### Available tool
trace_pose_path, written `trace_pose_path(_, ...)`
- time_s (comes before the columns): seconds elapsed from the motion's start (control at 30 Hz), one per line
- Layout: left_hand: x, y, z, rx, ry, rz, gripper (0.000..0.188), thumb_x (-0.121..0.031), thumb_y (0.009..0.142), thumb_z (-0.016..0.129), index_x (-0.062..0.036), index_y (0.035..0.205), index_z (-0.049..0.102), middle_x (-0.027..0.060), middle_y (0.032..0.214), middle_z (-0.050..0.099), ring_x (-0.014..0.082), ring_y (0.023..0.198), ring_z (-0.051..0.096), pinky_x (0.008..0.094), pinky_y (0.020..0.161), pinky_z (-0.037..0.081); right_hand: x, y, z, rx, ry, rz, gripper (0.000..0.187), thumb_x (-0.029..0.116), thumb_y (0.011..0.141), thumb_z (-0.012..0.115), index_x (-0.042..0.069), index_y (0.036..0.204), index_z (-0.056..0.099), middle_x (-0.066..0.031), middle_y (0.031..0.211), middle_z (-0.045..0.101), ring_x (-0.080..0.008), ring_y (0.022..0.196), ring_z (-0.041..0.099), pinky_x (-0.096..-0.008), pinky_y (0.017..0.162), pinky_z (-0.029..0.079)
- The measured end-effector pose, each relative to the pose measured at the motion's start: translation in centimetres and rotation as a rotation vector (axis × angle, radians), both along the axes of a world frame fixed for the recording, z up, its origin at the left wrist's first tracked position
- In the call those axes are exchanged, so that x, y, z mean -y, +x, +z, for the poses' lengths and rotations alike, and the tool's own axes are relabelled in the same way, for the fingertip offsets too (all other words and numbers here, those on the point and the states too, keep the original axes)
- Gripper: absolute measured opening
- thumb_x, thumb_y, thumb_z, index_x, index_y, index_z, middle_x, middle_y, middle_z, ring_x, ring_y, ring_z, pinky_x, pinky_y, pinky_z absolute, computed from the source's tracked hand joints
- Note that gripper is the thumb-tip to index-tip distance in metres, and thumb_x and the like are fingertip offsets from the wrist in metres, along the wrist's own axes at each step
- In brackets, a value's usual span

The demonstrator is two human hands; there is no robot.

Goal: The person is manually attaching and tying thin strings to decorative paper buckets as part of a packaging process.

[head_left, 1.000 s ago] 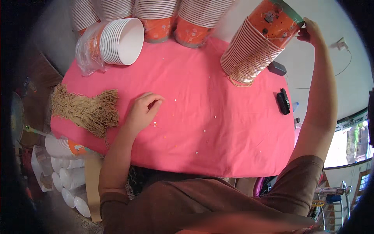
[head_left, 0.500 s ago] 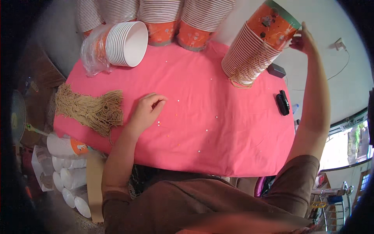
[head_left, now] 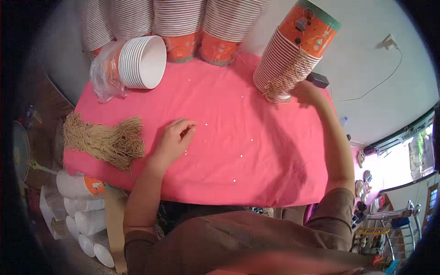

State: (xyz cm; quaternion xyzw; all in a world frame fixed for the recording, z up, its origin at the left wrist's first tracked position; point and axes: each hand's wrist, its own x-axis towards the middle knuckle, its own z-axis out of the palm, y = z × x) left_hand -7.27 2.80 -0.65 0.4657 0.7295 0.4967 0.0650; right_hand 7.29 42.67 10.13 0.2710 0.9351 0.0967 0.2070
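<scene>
My left hand [head_left: 175,139] rests on the pink cloth [head_left: 215,172] with its fingers curled in; I see nothing in it. To its left lies a bundle of tan cords [head_left: 107,142]. At the back right stands a tall stack of paper buckets [head_left: 284,57], white rims showing and an orange and green bucket upside down on top. Tan cords [head_left: 288,78] hang down the stack's near side. My right hand [head_left: 308,93] is low beside the stack's base, close to the cord ends. Its fingers are blurred, and whether they touch anything cannot be made out.
Several wrapped bucket stacks [head_left: 178,27] line the back edge. Another stack [head_left: 142,62] lies on its side, partly in clear plastic. A dark box [head_left: 319,80] is behind my right hand. Small white bits [head_left: 241,156] dot the cloth. More wrapped buckets [head_left: 89,222] lie below the table's left edge.
My right hand has come down from beside the top bucket to the stack's base. My right forearm now covers the spot of the black object at the right. My left hand stays curled in place.
</scene>
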Motion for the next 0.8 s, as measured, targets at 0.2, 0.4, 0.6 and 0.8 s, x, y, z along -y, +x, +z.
trace_pose_path(0.2,0.2,-1.7,-0.6,-0.011,0.237,0.271,0.018,-0.004,0.086,0.061,0.0003,0.103,0.062,0.0099,0.091,0.061,0.0175,0.084,0.062,0.0282,0.073,0.050,14.8,-9.3,-6.3,-0.511,-0.469,0.483,0.043,0.031,0.085,0.064,0.002,0.116,0.057,-0.0215,0.114,0.062,-0.0355,0.103,0.060,-0.0440,0.086,0.049)
trace_pose_path(0.4,1.4,-6.9,-3.5,0.237,0.381,0.396,0.036,-0.002,0.087,0.059,-0.0023,0.122,0.054,0.0088,0.114,0.054,0.0174,0.103,0.056,0.0288,0.087,0.047,25.2,-20.0,-10.2,-1.078,-0.740,0.640,0.073,0.030,0.084,0.066,-0.005,0.139,0.033,-0.0296,0.140,0.038,-0.0396,0.130,0.040,-0.0420,0.110,0.033)
trace_pose_path(0.6,1.2,-10.0,-4.3,0.340,0.683,0.504,0.053,-0.011,0.093,0.052,-0.0025,0.142,0.034,0.0155,0.143,0.038,0.0241,0.132,0.037,0.0365,0.109,0.031,29.5,-26.4,-10.9,-1.217,-0.944,0.574,0.042,0.024,0.078,0.066,-0.003,0.110,0.058,-0.0274,0.102,0.062,-0.0432,0.095,0.061,-0.0478,0.085,0.048)
trace_pose_path(0.8,1.5,-10.1,-3.6,0.377,0.608,0.482,0.060,-0.028,0.101,0.041,-0.0058,0.151,0.015,0.0148,0.152,0.024,0.0265,0.137,0.029,0.0378,0.111,0.028,30.0,-24.8,-10.0,-1.179,-0.611,0.679,0.016,0.019,0.073,0.064,0.003,0.072,0.062,-0.0188,0.075,0.063,-0.0387,0.073,0.062,-0.0491,0.068,0.049)
